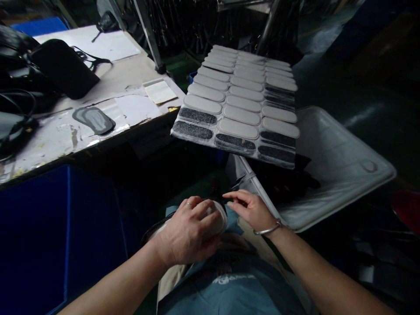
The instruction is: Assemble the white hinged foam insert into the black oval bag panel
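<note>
My left hand [197,223] is wrapped over a pale, rounded pad-like piece [220,218] with a stitched-looking rim, held low in front of my body. Dark material shows along the piece's far side, and its left part is mostly hidden under my fingers. Just right of the piece, my right hand [246,208] has its index finger stretched toward it. The thumb sits a little below that finger, with a gap between them and nothing visible inside. Ahead lies a board [236,105] with rows of pale oval pads; dark oval patches show at several spots, mostly along its near edge.
A white plastic bin [348,192] with dark items inside stands under the board's right side. To the left, a worktable [131,109] carries grey oval pieces [94,120], a small notepad [160,91] and a black case [64,68]. Below it is a blue bin [67,236].
</note>
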Demonstrator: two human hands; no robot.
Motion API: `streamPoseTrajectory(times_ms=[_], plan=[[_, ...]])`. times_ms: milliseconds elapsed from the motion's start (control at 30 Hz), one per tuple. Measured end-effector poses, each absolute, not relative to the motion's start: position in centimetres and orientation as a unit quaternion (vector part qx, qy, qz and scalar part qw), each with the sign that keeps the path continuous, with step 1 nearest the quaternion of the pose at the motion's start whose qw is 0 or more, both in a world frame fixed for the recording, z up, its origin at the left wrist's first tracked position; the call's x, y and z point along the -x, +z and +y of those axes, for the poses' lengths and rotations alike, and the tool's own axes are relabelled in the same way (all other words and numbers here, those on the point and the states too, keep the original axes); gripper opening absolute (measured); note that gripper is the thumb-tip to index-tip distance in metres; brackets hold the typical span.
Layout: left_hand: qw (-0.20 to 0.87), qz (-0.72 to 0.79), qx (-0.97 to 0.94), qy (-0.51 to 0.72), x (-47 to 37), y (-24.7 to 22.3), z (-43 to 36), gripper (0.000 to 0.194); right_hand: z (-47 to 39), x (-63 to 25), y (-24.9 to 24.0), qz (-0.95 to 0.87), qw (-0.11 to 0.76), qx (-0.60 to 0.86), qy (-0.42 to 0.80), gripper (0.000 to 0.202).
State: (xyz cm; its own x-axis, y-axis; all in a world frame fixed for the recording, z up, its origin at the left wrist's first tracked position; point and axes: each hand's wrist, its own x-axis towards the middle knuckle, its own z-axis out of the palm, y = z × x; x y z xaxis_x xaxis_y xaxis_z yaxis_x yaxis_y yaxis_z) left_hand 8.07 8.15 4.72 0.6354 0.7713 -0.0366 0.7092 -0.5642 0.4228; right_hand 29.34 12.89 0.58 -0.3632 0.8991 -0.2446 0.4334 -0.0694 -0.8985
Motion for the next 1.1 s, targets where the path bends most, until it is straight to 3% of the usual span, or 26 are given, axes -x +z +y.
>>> streamPoseTrajectory(times_ms=[133,333,800,1100], plan=[[0.201,0.426,-0.880,0.066,-8.1,4.9,8.2,0.040,13.1,-28.6,-0.7,-0.704,0.211,0.467,0.492,0.050],[0.197,0.443,-0.874,0.044,-8.2,5.0,8.1,0.040,12.7,-28.1,-0.9,-0.737,0.205,0.487,0.422,0.023],[0.169,0.460,-0.870,0.041,-8.2,2.7,8.3,0.046,11.6,-29.3,-0.7,-0.754,0.188,0.542,0.321,0.016],[0.153,0.507,-0.847,0.043,-8.8,3.2,8.2,0.040,11.8,-29.1,-0.8,-0.763,0.165,0.544,0.308,0.016]])
